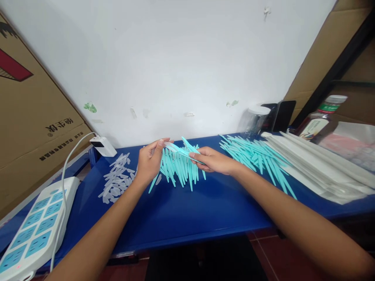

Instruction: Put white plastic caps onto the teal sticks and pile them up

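My right hand (211, 160) is closed round slim, tapered turquoise plastic sticks (191, 146), whose ends stick out past the fingers toward the left. Thumb and fingers of my left hand (150, 160) pinch a small translucent piece (169, 145) at the left tip of one held stick; whether it sits over the tip or only touches it I cannot tell. Below both hands lies a row of similar turquoise sticks (182, 168) on the blue table (187, 214). A pile of small translucent pieces (115, 182) is to the left of my left hand, partly hidden by the forearm.
Another heap of turquoise sticks (258, 154) lies on the right, beside stacked white sleeves (319, 168). Behind stand a clear jar (255, 121) and a labelled bottle (319, 121). At left are a power strip (43, 222), a white charger (103, 146) and a cardboard box (35, 109).
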A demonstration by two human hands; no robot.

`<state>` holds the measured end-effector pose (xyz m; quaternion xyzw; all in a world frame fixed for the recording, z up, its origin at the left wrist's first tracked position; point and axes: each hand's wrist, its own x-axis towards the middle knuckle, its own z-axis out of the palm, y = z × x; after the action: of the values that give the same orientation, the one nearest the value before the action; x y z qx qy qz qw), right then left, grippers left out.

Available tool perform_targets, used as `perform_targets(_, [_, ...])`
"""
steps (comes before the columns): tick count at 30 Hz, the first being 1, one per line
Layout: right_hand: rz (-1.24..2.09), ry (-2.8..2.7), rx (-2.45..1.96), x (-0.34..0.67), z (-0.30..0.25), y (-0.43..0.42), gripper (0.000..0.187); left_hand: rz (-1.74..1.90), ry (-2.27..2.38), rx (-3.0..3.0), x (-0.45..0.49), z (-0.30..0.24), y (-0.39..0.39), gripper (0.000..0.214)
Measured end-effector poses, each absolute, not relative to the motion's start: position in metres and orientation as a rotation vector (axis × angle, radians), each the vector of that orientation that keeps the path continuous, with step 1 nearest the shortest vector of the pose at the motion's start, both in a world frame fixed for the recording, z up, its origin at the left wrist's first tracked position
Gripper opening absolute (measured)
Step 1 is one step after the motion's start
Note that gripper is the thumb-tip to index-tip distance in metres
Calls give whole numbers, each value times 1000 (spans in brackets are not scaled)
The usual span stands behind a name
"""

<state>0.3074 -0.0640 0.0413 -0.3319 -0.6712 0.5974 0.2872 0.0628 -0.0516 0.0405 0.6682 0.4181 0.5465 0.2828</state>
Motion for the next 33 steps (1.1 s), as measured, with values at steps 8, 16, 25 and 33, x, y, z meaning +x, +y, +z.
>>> perform_targets(8, [1533, -1894, -908, 306, 43, -67, 36, 1359, 1068, 1974, 63, 41, -55, 48])
perform_targets(16, [1459, -1926, -850, 305, 38, -65, 40, 1345, 1082, 1928, 66, 36, -55, 55])
perform_targets(25, [1376, -2001, -830, 305, 36, -66, 43, 1311, 1136, 2002, 66, 38, -60, 48])
perform_targets(33, [1338, -1988, -846, 306, 36, -61, 46, 1347, 1102, 1956, 64, 41, -53, 56])
